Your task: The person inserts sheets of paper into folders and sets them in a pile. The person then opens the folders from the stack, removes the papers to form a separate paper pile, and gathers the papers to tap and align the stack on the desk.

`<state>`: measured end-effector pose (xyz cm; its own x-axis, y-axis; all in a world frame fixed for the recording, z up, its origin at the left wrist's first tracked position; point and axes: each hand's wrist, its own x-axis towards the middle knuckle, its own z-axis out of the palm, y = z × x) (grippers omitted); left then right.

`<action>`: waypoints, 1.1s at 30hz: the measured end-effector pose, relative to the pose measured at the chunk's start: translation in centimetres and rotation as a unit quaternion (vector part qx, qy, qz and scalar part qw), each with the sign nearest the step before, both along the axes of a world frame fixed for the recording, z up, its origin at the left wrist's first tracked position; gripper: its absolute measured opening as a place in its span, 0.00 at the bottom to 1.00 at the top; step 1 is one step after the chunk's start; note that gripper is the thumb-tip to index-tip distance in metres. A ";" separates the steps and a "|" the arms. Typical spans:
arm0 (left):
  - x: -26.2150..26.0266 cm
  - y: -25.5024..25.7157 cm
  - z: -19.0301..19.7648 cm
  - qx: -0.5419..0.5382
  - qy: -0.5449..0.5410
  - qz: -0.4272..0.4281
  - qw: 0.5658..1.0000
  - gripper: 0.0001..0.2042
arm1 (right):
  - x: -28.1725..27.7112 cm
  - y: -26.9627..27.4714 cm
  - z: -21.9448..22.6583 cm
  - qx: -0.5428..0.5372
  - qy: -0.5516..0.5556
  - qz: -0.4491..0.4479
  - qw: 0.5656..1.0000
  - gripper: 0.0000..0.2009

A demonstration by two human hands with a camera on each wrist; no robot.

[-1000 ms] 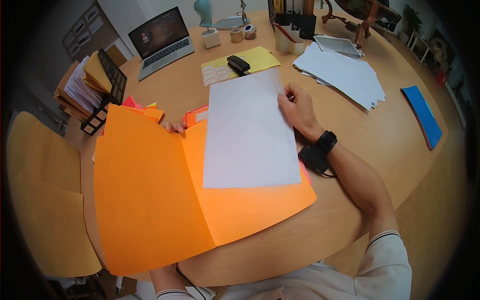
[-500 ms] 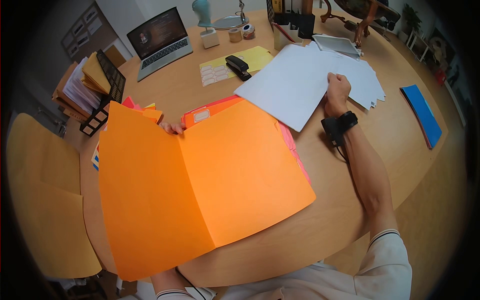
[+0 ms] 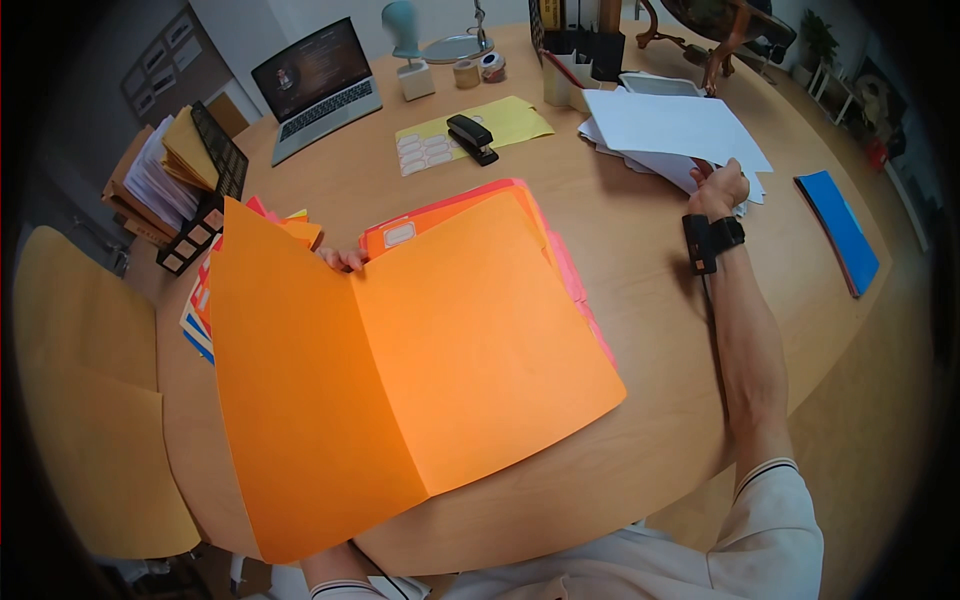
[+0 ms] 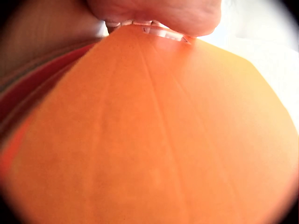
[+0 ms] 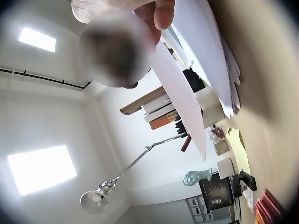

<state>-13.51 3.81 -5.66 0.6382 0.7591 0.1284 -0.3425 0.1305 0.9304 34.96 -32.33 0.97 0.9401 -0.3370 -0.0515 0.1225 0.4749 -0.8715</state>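
Note:
An orange folder [image 3: 480, 350] stands spread open at the front of the desk, its left cover raised. My left hand [image 3: 343, 259] grips its top edge at the fold; in the left wrist view the folder [image 4: 149, 130] fills most of the picture below that hand [image 4: 159, 14]. At the back right, my right hand [image 3: 722, 187] pinches the near edge of white paper [image 3: 680, 125] over a fanned stack of white sheets [image 3: 640, 160]. The right wrist view has the held paper [image 5: 180, 88] hanging from the fingers [image 5: 163, 14].
Red and pink folders [image 3: 568, 270] lie under the orange one. Behind stand a black stapler [image 3: 472, 139] on a yellow sheet [image 3: 520, 116], a laptop [image 3: 325, 90] and a pen holder [image 3: 565, 85]. Blue folders [image 3: 842, 225] lie at right, a file rack [image 3: 215, 180] at left.
My right hand has carried the white paper from above the orange folder to the stack at the back right. The folder's left cover has tilted inward; my left hand keeps its grip.

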 end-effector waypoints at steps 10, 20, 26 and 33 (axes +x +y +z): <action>1.3 -0.6 0.0 -0.006 -0.008 -0.005 1.000 0.23 | -0.4 -1.2 0.3 0.080 0.014 0.061 0.995 0.13; 1.6 -1.0 0.3 -0.011 -0.015 -0.003 1.000 0.24 | -4.0 1.3 0.8 0.076 0.077 0.124 0.986 0.11; 1.5 -1.2 0.3 -0.016 -0.021 0.003 1.000 0.25 | -5.4 2.2 0.9 0.054 0.107 0.187 0.975 0.14; 1.6 -1.4 0.3 -0.020 -0.027 0.006 0.999 0.26 | -7.0 2.5 2.1 0.003 0.133 0.197 0.971 0.14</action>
